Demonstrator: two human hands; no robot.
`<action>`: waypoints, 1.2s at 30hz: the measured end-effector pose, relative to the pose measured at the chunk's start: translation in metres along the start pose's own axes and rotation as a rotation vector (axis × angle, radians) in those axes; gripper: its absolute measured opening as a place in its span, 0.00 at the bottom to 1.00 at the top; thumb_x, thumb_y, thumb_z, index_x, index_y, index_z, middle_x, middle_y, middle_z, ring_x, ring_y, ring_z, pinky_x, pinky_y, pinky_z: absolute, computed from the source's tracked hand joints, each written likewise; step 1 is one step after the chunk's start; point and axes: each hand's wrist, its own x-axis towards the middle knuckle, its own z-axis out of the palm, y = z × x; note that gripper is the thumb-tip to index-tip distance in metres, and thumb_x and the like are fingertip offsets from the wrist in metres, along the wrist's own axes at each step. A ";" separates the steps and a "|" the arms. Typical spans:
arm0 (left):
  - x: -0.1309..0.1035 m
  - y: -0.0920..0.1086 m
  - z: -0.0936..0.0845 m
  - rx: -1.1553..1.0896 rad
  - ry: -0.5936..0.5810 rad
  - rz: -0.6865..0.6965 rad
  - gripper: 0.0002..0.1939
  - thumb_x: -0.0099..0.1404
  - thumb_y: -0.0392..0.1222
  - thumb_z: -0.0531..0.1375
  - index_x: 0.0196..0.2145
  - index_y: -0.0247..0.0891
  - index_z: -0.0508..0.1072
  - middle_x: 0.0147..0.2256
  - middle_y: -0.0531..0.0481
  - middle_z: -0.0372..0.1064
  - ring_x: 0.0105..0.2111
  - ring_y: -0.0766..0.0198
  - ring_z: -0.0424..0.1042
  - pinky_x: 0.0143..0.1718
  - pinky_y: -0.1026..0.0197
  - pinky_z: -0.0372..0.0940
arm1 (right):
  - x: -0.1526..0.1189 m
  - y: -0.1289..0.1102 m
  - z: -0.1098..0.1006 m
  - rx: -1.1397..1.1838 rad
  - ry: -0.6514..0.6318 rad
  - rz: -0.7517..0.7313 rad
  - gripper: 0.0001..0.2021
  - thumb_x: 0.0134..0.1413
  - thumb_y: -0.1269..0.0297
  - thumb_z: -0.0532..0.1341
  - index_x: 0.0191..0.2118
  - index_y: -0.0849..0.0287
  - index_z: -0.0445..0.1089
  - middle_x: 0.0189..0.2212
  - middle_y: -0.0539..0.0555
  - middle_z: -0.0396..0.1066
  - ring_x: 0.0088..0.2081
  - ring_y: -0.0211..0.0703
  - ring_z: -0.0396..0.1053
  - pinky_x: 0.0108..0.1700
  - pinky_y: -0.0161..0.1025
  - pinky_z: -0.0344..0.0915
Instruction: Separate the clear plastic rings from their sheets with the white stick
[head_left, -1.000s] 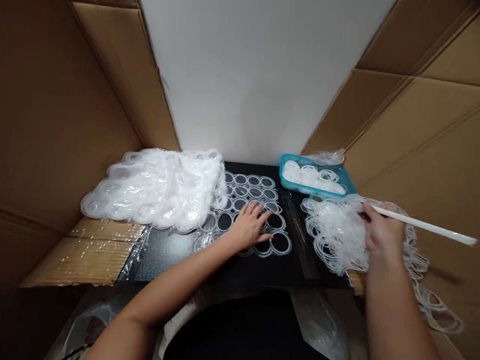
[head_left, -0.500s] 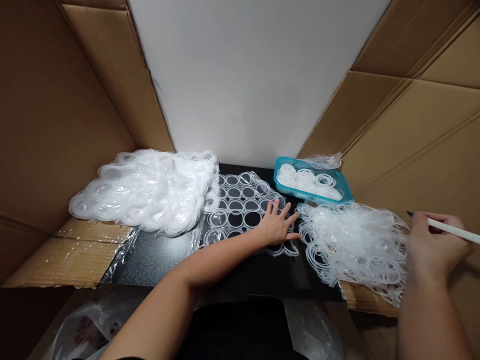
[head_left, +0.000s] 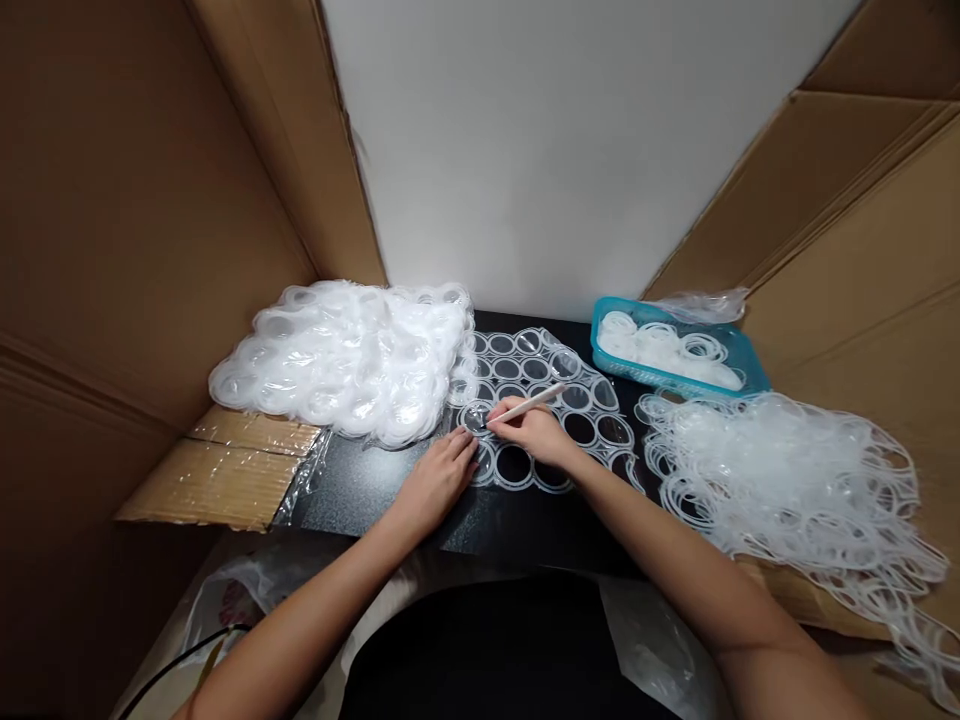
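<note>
A clear plastic sheet of white-edged rings point(head_left: 514, 466) lies flat on the black tabletop in front of me. My right hand point(head_left: 538, 434) pinches a slim white pen-like tool point(head_left: 534, 400), with its lower end at a ring near the sheet's left edge. The tool's tip is hidden by my fingers. Beside that ring, my left hand point(head_left: 441, 478) rests flat, fingertips on the sheet's lower left edge and fingers stretched out. To the left, a thick pile of similar ring sheets point(head_left: 345, 360) overlaps the sheet's side.
At the back right stands a blue plastic basket point(head_left: 637, 375) holding loose white rings point(head_left: 660, 350). In front of it lies a tangled heap of clear ring-shaped plastic point(head_left: 787, 470). Cardboard walls point(head_left: 247, 150) rise on both sides, with a white wall point(head_left: 570, 150) behind.
My right hand has come from the far right to the sheet, bringing the pen-like tool. My left hand has moved from the sheet's right part to its lower left edge. The view has shifted.
</note>
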 end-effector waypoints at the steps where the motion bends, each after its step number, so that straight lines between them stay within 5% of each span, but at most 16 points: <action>1: -0.001 0.001 0.002 -0.001 0.003 -0.007 0.16 0.75 0.40 0.51 0.57 0.33 0.67 0.56 0.38 0.68 0.61 0.52 0.64 0.60 0.48 0.63 | 0.007 0.003 0.008 -0.050 -0.024 -0.012 0.06 0.51 0.61 0.64 0.28 0.57 0.71 0.32 0.52 0.74 0.36 0.44 0.72 0.41 0.41 0.67; 10: 0.000 0.003 0.003 -0.004 -0.005 0.015 0.16 0.75 0.37 0.51 0.56 0.31 0.68 0.55 0.37 0.70 0.63 0.51 0.62 0.61 0.47 0.61 | 0.022 0.020 0.013 -0.170 -0.088 0.039 0.05 0.51 0.64 0.63 0.29 0.58 0.69 0.35 0.52 0.73 0.36 0.43 0.71 0.42 0.39 0.65; 17: -0.002 0.007 0.005 0.012 0.004 -0.008 0.17 0.74 0.35 0.50 0.56 0.31 0.68 0.56 0.37 0.69 0.61 0.52 0.64 0.62 0.48 0.59 | 0.006 0.008 0.030 -0.530 -0.103 -0.289 0.08 0.61 0.71 0.54 0.33 0.57 0.69 0.37 0.59 0.73 0.42 0.51 0.69 0.47 0.47 0.65; 23: -0.002 0.002 0.003 -0.042 0.028 -0.030 0.17 0.74 0.38 0.51 0.58 0.33 0.67 0.55 0.38 0.70 0.61 0.52 0.65 0.62 0.47 0.60 | 0.010 0.010 -0.014 -0.428 0.458 -0.071 0.10 0.65 0.62 0.52 0.39 0.55 0.70 0.36 0.56 0.74 0.35 0.48 0.70 0.42 0.46 0.68; 27: -0.003 -0.003 -0.002 -0.061 0.019 -0.044 0.17 0.74 0.40 0.51 0.58 0.34 0.67 0.56 0.39 0.68 0.61 0.53 0.64 0.64 0.47 0.59 | 0.005 0.012 -0.025 -0.149 0.395 0.023 0.10 0.62 0.55 0.56 0.36 0.54 0.70 0.37 0.55 0.75 0.32 0.46 0.72 0.35 0.44 0.72; 32: -0.007 -0.002 -0.001 -0.044 0.023 -0.049 0.18 0.74 0.39 0.51 0.58 0.33 0.66 0.58 0.38 0.67 0.62 0.52 0.63 0.64 0.47 0.59 | 0.007 0.010 -0.034 -0.051 0.616 -0.018 0.12 0.57 0.52 0.59 0.32 0.55 0.67 0.39 0.57 0.76 0.37 0.49 0.75 0.33 0.44 0.76; 36: -0.007 -0.001 0.001 -0.020 0.020 -0.039 0.18 0.74 0.39 0.51 0.58 0.32 0.66 0.58 0.38 0.67 0.62 0.53 0.63 0.64 0.47 0.58 | 0.018 0.006 -0.052 -0.002 0.674 -0.035 0.11 0.56 0.54 0.60 0.31 0.56 0.66 0.38 0.57 0.76 0.34 0.48 0.75 0.28 0.42 0.74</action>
